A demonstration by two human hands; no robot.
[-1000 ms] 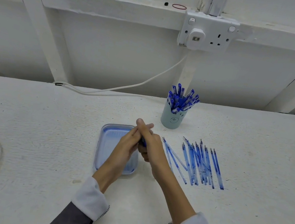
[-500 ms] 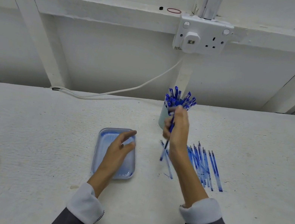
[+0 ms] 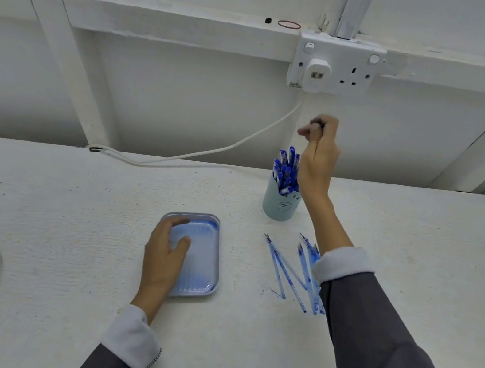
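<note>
A: White table. A blue tray lies flat near its front.
B: The left hand rests on the tray's left half, fingers relaxed and loosely spread, gripping nothing.
A: Right hand?
B: Raised above the cup, fingers curled. There is a dark speck at the tips; cannot tell if anything is pinched.
A: The cup stands upright behind the tray, to its right, packed with blue pens. Clear refills lie loose right of the tray.

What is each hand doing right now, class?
Left hand: open, resting on the blue tray.
Right hand: fingers curled above the pen cup; holding anything cannot be told.
</note>
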